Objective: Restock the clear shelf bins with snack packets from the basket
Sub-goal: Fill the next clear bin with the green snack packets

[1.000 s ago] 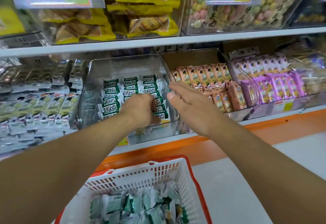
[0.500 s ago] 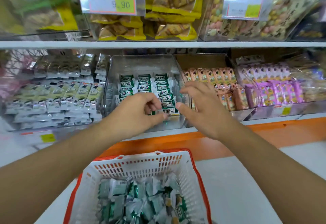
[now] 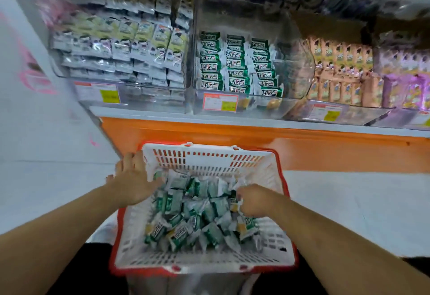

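A white basket [image 3: 209, 158] with a red rim stands on the floor below the shelf, and a heap of green-and-white snack packets [image 3: 197, 215] lies in it. My left hand [image 3: 133, 178] rests over the basket's far left corner with its fingers stretched out. My right hand [image 3: 253, 199] is down among the packets on the right side, its fingers curled around some of them. Above, the middle clear bin [image 3: 299, 66] holds three neat rows of the same green packets [image 3: 235, 66].
The left neighbouring bin holds grey and yellow packets [image 3: 130, 45]. To the right are bins of orange packets [image 3: 337, 78] and purple packets [image 3: 407, 90]. Price tags [image 3: 220, 105] hang on the bin fronts. An orange shelf base [image 3: 232, 135] runs behind the basket.
Both hands have come down from the green-packet bin into the basket. The view has tilted downward, and my right hand has closed on packets.
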{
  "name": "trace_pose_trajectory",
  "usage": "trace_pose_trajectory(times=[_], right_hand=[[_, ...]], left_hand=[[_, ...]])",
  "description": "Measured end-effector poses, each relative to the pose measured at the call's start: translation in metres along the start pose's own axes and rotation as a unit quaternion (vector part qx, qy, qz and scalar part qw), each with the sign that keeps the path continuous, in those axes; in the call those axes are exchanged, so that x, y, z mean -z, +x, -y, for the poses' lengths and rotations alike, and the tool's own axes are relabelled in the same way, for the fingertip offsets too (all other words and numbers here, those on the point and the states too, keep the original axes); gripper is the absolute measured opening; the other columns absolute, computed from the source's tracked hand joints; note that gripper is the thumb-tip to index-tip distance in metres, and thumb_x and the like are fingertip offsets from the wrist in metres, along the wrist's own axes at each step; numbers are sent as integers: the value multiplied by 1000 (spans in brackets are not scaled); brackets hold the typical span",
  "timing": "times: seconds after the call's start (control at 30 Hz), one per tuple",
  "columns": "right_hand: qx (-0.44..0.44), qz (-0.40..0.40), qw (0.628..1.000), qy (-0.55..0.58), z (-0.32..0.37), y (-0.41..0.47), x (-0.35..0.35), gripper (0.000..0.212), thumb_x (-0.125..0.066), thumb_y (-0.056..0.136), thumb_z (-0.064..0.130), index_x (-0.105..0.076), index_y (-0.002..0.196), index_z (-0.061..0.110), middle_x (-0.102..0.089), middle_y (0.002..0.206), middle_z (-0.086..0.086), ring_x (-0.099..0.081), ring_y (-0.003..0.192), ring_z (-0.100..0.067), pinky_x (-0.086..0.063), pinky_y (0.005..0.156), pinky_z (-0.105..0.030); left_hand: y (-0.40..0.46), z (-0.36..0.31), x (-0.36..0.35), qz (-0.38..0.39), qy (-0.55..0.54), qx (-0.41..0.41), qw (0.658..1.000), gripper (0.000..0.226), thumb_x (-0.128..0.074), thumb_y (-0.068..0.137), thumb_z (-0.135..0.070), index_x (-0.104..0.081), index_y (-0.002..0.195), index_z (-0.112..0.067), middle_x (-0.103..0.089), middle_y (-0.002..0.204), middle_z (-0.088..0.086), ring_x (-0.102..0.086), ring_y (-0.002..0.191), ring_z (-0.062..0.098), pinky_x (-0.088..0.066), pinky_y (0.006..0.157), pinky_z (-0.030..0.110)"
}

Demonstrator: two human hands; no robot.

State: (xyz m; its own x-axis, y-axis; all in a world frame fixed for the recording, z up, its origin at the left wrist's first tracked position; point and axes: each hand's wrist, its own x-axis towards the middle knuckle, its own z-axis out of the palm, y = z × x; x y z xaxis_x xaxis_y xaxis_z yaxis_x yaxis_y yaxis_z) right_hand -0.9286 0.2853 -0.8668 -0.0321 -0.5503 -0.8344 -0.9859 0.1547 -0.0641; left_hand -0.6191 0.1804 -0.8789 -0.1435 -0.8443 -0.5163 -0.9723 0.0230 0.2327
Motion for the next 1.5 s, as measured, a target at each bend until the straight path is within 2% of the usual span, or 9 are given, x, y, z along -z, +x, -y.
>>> trace_pose_trajectory(times=[0.2,0.27,0.37,0.7,0.83,0.9,1.03,1.17,1.5], right_hand=[[-139,-3,985,105,2,50,-88,74,-46,107,19,-5,167,10,-41,160,-17,-60,125,-32,-45,66,-33],[-198,-56,964,167,6,58,-104,83,-50,104,20,3,167,11,-50,154,-14,-59,129,-32,-52,86,-36],[-207,-114,953,187,7,63,-118,87,-58,100,23,-3,167,11,-52,151,-15,-58,130,-33,-49,103,-40],[4,-80,953,293,19,20,-18,52,-86,86,39,-57,130,36,-61,114,3,-68,90,-13,-52,66,-24],[96,-109,953,267,41,-35,50,52,-86,86,41,-58,129,51,-59,136,5,-61,120,-15,-52,101,-39],[124,-132,949,257,48,-70,80,56,-84,87,41,-53,133,46,-58,132,11,-60,119,-12,-51,103,-40],[179,-245,920,249,56,-133,117,39,-85,86,38,-58,115,39,-63,120,19,-59,114,4,-49,99,-30],[209,-336,884,249,55,-163,132,32,-84,88,37,-61,110,39,-63,114,20,-58,99,9,-45,81,-21],[181,-516,802,240,36,-147,214,31,-88,84,30,-63,102,36,-63,107,23,-56,104,10,-40,79,-8]], left_hand=[[7,2,-25,56,-42,27,997,127,-50,83,-84,43,148,-27,20,166,13,-2,153,45,-21,121,55],[6,0,-22,67,-50,28,996,126,-46,82,-87,45,146,-29,23,166,12,2,154,45,-19,122,55],[6,2,-22,78,-58,28,995,124,-43,82,-89,48,143,-31,24,167,9,3,153,44,-20,121,56],[-14,-17,3,80,-16,60,995,109,-42,94,-75,35,154,-25,19,168,10,1,155,41,-18,122,63],[-39,-46,47,53,85,-12,995,80,-43,102,-58,-13,159,-9,-25,161,23,-39,142,39,-40,114,55],[-57,-65,77,96,-22,-109,989,72,-42,102,-63,-34,151,-12,-62,134,12,-67,107,20,-56,94,40],[-98,-100,121,202,-360,-191,891,35,-66,98,-44,-53,122,-22,-68,117,-2,-77,91,18,-63,84,36],[-111,-117,144,70,-371,-266,887,10,-71,98,-17,-69,106,-22,-77,95,8,-75,86,25,-63,79,39],[-73,-107,169,-52,-303,-214,927,30,-64,97,-38,-57,126,-38,-69,108,-19,-71,90,6,-57,85,34]])
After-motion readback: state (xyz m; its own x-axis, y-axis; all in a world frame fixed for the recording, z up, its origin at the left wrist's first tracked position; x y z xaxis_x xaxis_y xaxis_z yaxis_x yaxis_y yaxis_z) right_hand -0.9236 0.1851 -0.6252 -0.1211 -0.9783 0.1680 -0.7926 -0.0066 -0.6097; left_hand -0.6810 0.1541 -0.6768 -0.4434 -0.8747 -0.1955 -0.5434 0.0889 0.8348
